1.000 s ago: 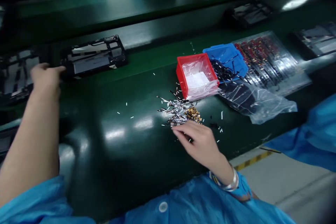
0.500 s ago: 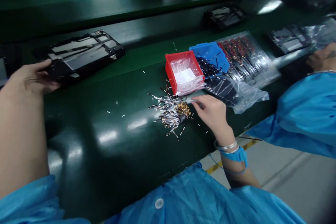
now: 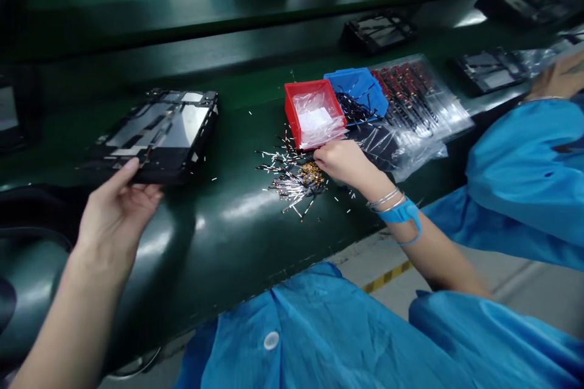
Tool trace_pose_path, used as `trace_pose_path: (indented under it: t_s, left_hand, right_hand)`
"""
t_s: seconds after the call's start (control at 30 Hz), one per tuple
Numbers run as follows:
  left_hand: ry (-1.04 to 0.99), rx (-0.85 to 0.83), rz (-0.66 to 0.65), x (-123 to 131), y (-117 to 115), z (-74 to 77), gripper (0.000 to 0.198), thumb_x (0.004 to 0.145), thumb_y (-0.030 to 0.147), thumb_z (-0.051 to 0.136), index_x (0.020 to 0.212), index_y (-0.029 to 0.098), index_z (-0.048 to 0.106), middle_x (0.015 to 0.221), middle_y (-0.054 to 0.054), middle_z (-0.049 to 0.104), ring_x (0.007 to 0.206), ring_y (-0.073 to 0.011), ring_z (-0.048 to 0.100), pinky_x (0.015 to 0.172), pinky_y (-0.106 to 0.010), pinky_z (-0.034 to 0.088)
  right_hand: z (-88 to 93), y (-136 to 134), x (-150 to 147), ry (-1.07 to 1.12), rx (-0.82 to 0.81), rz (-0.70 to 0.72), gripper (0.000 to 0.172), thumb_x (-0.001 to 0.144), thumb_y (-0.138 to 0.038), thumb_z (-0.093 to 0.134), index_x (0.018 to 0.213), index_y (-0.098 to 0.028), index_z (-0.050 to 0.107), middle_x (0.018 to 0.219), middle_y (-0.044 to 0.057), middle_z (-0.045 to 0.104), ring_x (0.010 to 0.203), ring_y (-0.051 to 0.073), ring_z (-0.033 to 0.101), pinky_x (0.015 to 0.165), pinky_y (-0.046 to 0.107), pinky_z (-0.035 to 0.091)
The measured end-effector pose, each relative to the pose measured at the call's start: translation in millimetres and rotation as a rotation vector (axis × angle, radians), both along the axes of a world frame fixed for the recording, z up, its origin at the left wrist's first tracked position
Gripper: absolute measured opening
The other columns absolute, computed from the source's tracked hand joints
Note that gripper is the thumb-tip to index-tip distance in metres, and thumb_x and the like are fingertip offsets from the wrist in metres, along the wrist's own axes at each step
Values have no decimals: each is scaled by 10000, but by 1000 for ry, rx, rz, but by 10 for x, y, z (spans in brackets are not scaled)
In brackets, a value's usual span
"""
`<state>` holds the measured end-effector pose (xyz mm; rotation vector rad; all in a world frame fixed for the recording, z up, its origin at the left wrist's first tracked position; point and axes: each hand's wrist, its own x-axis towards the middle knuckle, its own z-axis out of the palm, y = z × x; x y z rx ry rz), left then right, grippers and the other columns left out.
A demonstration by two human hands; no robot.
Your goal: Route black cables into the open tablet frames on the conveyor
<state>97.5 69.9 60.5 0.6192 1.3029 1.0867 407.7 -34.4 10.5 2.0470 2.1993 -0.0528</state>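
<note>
My left hand (image 3: 121,206) grips the near edge of a black device frame (image 3: 157,134), thumb on top and fingers underneath. Grey and silver panels with dark strips show on its upper face. Over the right side of a loose pile of thin cables (image 3: 292,185), my right hand (image 3: 342,161) has its fingers pinched together. Whatever lies between those fingertips is hidden. The cables are black and white, with gold-coloured ends bunched near my fingertips. Just behind the pile stands a red bin (image 3: 316,114) lined with clear plastic and holding a white paper.
Beside the red bin are a blue bin (image 3: 360,94) of black cables and a clear tray (image 3: 422,94) of red and black parts. A plastic bag (image 3: 401,149) lies in front. More frames (image 3: 381,31) sit behind. A co-worker's sleeve (image 3: 524,176) reaches in from the right.
My left hand has brought the device frame nearer and turned it, its grip now at the near edge. My right hand has moved slightly left over the cable pile, its fingers curled closer.
</note>
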Motion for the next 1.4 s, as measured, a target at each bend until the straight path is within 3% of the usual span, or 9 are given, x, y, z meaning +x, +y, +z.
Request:
trace_pose_path:
  t_s: [0.23,0.4,0.5,0.6,0.7,0.77,1.07,1.27,1.4]
  left_hand:
    - [-166,-133,39,-147,-834,-116,191,824,50,495,775,118,667,702,-33,692,548,-133,647,440,-170,538]
    - [-208,-363,-59,-257,-1471,-387,60,716,102,675,724,157,699,822,-36,732,753,-198,712,487,-202,577]
    - [-362,-510,-300,-322,-1794,-511,93,735,229,743,799,163,730,1078,-101,709,1073,-261,653,624,-217,597]
    - [-513,-632,-678,-354,-1942,-520,298,792,340,717,1031,161,724,1155,-155,672,1090,-284,644,698,-250,581]
    - [-538,-567,-1011,-343,-1851,-436,369,812,346,699,1112,131,698,1109,-181,683,988,-264,683,738,-249,545]
    - [-497,-384,-1105,-308,-1678,-354,335,838,344,673,1097,132,701,1121,-167,681,983,-238,677,761,-238,521]
    - [-113,234,-998,153,-816,-152,210,856,313,649,1000,166,690,996,-61,710,923,-173,660,797,-245,488]
    - [95,428,-1000,473,-525,-270,312,851,339,587,1104,163,639,1140,-75,653,1034,-198,604,775,-267,463]
    - [-54,244,-1207,569,-466,-383,300,872,396,523,833,122,640,768,-70,678,665,-131,611,525,-200,375]
  right_hand:
    - [61,-69,-31,-29,69,-102,248,810,-158,449,882,-144,687,770,87,688,674,174,561,582,296,265]
    - [246,-225,64,313,73,-300,132,717,-161,531,779,-170,648,640,0,630,605,132,547,587,254,333]
    - [341,-336,117,441,-61,-367,92,675,-137,532,675,-176,615,599,-12,609,566,118,530,566,244,352]
    - [421,-448,76,288,-87,-451,104,655,-133,541,643,-195,623,586,-7,617,549,131,521,535,254,329]
    - [496,-516,-42,51,-139,-490,131,678,-145,538,671,-208,653,622,9,640,576,148,539,527,257,294]
    - [533,-524,-105,-52,-180,-490,153,711,-166,528,721,-215,673,667,23,659,618,163,563,527,257,274]
    - [487,-529,-70,-195,83,-523,126,731,-181,539,720,-189,664,614,62,627,574,193,550,503,279,212]
    - [435,-540,-561,40,507,216,219,867,-130,488,701,-180,623,664,28,640,661,143,541,566,267,350]
    - [417,-369,-773,43,659,393,222,867,-89,524,677,-168,609,643,18,632,623,130,489,556,261,378]
